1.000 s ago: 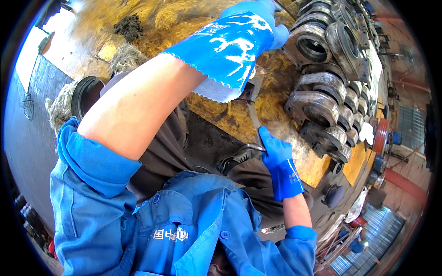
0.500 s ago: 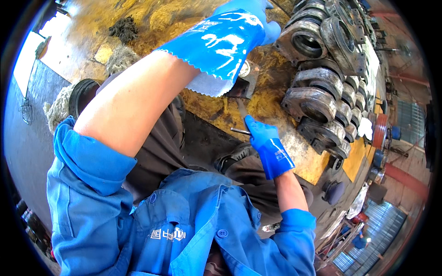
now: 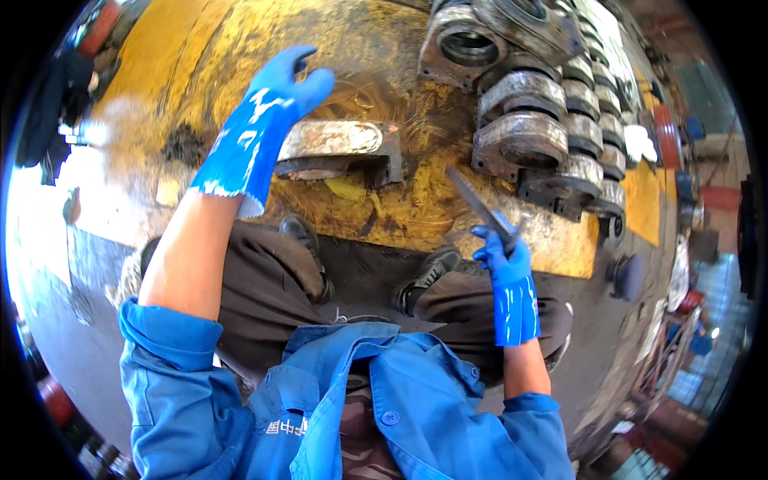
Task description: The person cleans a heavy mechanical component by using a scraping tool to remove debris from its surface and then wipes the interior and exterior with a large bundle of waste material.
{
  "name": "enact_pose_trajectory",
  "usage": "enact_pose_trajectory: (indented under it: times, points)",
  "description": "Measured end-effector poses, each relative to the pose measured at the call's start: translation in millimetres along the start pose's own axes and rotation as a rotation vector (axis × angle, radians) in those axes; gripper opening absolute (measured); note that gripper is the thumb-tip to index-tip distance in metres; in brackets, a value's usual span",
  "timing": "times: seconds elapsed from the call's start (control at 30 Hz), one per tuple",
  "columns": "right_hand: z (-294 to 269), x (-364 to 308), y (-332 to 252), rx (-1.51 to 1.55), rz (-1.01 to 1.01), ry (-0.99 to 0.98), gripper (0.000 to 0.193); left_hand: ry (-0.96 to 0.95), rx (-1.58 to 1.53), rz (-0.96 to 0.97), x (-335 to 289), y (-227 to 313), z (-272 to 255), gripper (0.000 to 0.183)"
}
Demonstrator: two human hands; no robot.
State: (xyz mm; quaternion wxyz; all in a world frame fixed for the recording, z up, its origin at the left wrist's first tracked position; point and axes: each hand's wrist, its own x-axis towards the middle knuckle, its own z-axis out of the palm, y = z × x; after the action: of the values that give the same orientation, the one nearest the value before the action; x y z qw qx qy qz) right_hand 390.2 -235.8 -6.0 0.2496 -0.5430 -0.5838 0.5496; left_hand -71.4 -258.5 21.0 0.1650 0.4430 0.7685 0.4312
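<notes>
My left hand [image 3: 292, 84], in a blue rubber glove, holds nothing; its thumb and fingers are apart above the bench, by the left end of a metal casting [image 3: 340, 138]. That casting has a worn, pale rounded top, a dark ring-shaped opening at its lower left and a square-edged foot at its right. My right hand [image 3: 506, 260], also gloved in blue, is closed round a long, flat, grey file-like tool [image 3: 478, 205]. The tool points up and to the left, apart from the casting. Its grip end is mostly hidden in my fingers.
Several similar ring-ended castings [image 3: 524, 136] stand stacked in rows at the right. The yellow, grease-stained work surface [image 3: 416, 216] has its edge in front of my shoes [image 3: 432, 268]. A dark clump of fibres [image 3: 184, 144] lies at the left. A dark round object [image 3: 628, 276] is at the right.
My left hand has moved left and nearer, uncovering the casting. My right hand has moved slightly right with the tool, whose tip now points away from the casting. The view has shifted.
</notes>
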Motion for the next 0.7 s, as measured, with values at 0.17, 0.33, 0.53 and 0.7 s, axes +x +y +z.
enact_pose_trajectory:
  times: [0.17, 0.33, 0.53, 0.7]
  points:
    - [4.9, 6.6, -8.6, 0.496, 0.016, 0.110, 0.047, -0.151, 0.017, -0.056, 3.7, -18.5, 29.2, 0.067]
    - [45.2, 35.5, 18.2, 0.433, 0.057, 0.084, 0.043, -0.254, 0.395, 0.066, -14.7, -41.9, 70.8, 0.055]
    - [71.5, 36.7, 89.2, 0.267, -0.008, 0.015, 0.044, -0.115, 0.571, 0.430, -10.8, -64.9, 153.9, 0.036]
    - [79.6, 45.6, 113.0, 0.494, 0.153, -0.068, 0.047, 0.028, 0.703, 0.479, -9.4, -66.5, 189.7, 0.031]
